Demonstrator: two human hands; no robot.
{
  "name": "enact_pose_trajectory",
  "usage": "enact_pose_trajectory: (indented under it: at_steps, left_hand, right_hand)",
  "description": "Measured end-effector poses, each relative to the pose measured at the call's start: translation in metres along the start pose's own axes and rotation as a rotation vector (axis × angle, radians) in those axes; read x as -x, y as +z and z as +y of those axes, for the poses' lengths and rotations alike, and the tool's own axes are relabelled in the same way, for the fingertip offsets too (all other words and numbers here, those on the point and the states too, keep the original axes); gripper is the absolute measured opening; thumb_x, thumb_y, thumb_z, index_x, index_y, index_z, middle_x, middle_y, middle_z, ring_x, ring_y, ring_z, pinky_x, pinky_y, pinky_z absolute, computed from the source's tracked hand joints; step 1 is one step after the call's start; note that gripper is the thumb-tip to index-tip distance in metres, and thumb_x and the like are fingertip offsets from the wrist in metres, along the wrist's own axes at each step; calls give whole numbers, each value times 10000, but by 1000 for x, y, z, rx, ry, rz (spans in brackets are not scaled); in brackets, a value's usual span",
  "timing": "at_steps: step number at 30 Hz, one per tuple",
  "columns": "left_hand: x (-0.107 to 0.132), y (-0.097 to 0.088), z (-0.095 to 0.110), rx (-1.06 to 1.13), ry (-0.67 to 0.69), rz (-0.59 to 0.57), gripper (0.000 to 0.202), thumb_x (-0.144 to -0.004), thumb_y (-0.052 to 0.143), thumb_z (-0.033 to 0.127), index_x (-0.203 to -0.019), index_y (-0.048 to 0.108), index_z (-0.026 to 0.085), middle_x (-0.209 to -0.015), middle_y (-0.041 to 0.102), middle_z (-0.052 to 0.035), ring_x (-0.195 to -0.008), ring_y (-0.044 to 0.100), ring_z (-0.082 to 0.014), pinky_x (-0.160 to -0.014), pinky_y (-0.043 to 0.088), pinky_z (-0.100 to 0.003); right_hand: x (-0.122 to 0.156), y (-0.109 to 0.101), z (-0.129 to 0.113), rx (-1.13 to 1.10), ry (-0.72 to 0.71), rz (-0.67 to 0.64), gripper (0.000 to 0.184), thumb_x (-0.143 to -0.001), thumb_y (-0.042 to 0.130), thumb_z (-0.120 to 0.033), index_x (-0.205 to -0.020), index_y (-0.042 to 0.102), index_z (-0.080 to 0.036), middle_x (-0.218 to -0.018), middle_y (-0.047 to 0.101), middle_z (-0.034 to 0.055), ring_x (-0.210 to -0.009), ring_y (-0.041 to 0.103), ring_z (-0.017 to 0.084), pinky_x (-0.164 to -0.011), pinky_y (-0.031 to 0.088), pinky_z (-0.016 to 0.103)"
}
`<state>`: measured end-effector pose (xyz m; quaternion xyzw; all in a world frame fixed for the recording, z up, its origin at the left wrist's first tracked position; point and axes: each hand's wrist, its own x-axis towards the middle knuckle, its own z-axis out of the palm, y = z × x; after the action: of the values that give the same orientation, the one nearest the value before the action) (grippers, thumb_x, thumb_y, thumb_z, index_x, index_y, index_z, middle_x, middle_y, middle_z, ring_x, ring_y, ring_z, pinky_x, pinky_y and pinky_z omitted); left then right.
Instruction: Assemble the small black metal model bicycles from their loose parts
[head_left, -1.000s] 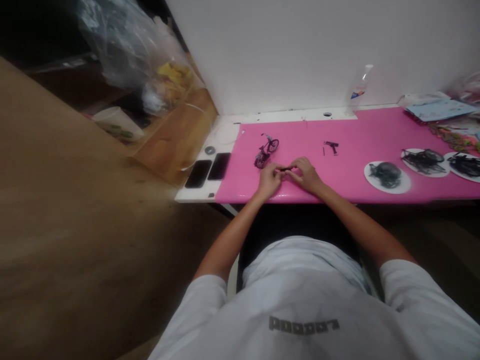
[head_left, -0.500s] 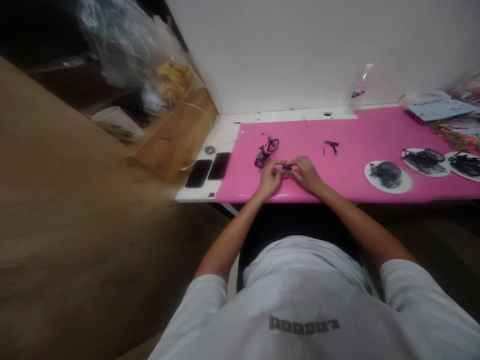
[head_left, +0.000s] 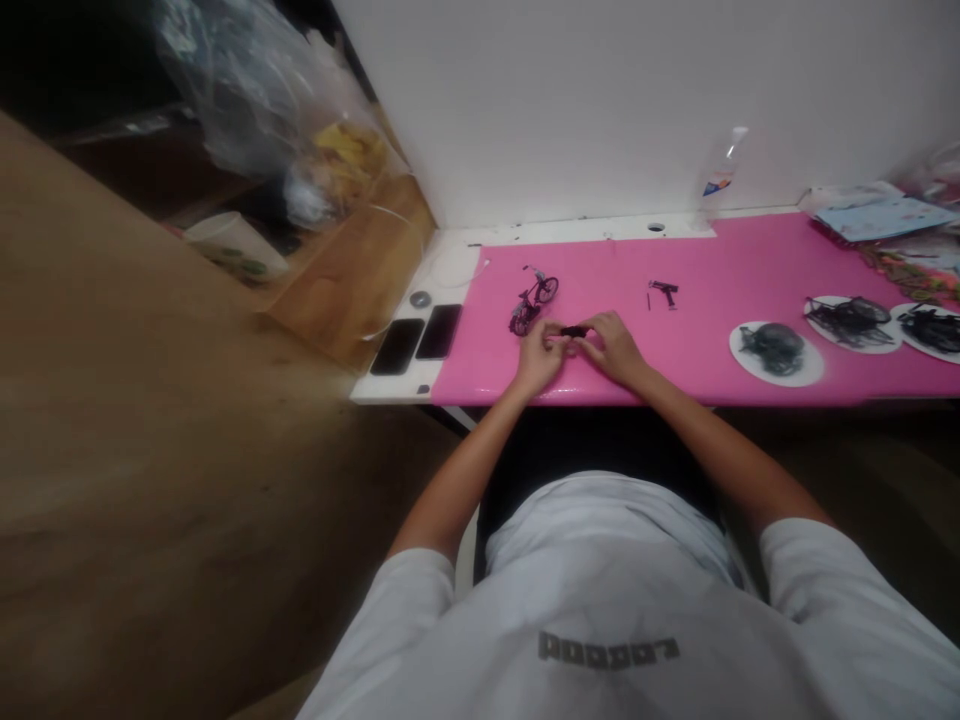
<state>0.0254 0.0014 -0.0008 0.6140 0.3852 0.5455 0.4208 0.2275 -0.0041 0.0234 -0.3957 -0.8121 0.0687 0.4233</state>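
Between my fingertips is a small black part (head_left: 574,331), too small to make out its exact kind. My left hand (head_left: 540,352) pinches its left end, and my right hand (head_left: 613,346) grips the right end. Both hands are low over the pink table cover (head_left: 615,270), near its front edge. Just beyond my left hand stands a miniature bicycle (head_left: 534,300) with dark wheels. Farther right on the cover lies a small black pistol-shaped piece (head_left: 664,291), with a thin black stick (head_left: 648,301) beside it.
White plates with dark stringy material (head_left: 777,350) sit at the right. Two dark phones (head_left: 397,347) and a round metal disc (head_left: 420,299) lie at the table's left end. A clear bottle (head_left: 724,170) stands by the wall. Plastic bags (head_left: 247,90) fill the upper left.
The small black part has turned between my fingers and now shows as a longer, flatter dark strip, slightly higher. My hands have barely moved, and the other things lie as before.
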Motion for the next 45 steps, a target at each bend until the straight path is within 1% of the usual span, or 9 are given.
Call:
enact_pose_trajectory:
  at_steps: [5,9,11,14,16,28,37,41,45]
  left_hand:
    - [-1,-1,-2,-83,61,-15,241,-959,735,193,-1185,651,186,-1220,773,-120,-805,790,-133,-733,648,-269]
    - [-1,-3,3,-168,109,-42,242,-934,771,196,-1170,715,187,-1281,782,-129,-792,761,-121,-747,624,-268]
    - [-1,-3,6,-201,122,-46,250,-923,795,219,-1164,733,189,-1252,795,-120,-771,742,-121,-735,613,-268]
    - [-1,-3,8,-231,117,-29,241,-921,812,256,-1142,749,184,-1129,812,-98,-751,723,-128,-715,595,-264]
    - [-1,-3,8,-242,112,-17,237,-920,819,271,-1128,753,179,-1088,812,-92,-745,714,-129,-713,588,-263]
    - [-2,-3,3,-247,116,-32,233,-932,813,285,-1132,748,182,-1091,803,-96,-763,709,-131,-726,582,-273]
    - [-2,-3,4,-250,114,-28,230,-937,817,287,-1128,747,179,-1084,801,-90,-772,716,-133,-720,584,-267]
    - [-1,-4,4,-237,102,-23,200,-948,804,250,-1124,748,174,-1081,811,-91,-762,725,-130,-705,584,-259]
    - [-1,-5,5,-196,87,2,184,-951,774,190,-1134,760,176,-1090,828,-91,-798,757,-147,-759,614,-282]
  right_hand:
    - [0,-1,1,-14,14,1,164,-1062,654,-354,-1167,719,-246,-1124,740,124,-1088,616,345,-998,516,547]
    - [0,-1,3,1,12,-16,130,-1046,657,-293,-1154,718,-253,-1144,737,120,-1112,608,348,-1020,507,556]
    - [0,-1,4,11,3,-16,126,-1040,656,-269,-1150,715,-250,-1147,735,121,-1116,604,348,-1019,508,553]
    - [0,-1,3,21,0,-11,122,-1032,662,-260,-1141,714,-245,-1140,727,122,-1114,598,346,-1012,512,551]
    - [0,-1,2,22,8,-16,124,-1027,661,-260,-1136,717,-249,-1138,722,118,-1115,594,343,-1012,512,551]
    - [-1,-1,1,11,-7,-8,141,-999,661,-241,-1127,719,-244,-1118,725,120,-1101,600,344,-1006,520,555]
    - [0,1,4,4,1,-16,134,-1019,670,-258,-1141,723,-244,-1138,727,122,-1114,598,345,-1020,511,562]
    - [0,1,6,14,3,-19,142,-1049,659,-292,-1166,728,-250,-1165,735,120,-1127,603,345,-1037,506,559]
    - [0,1,6,15,0,24,161,-1076,624,-330,-1169,730,-251,-1157,741,120,-1126,611,353,-1043,502,566]
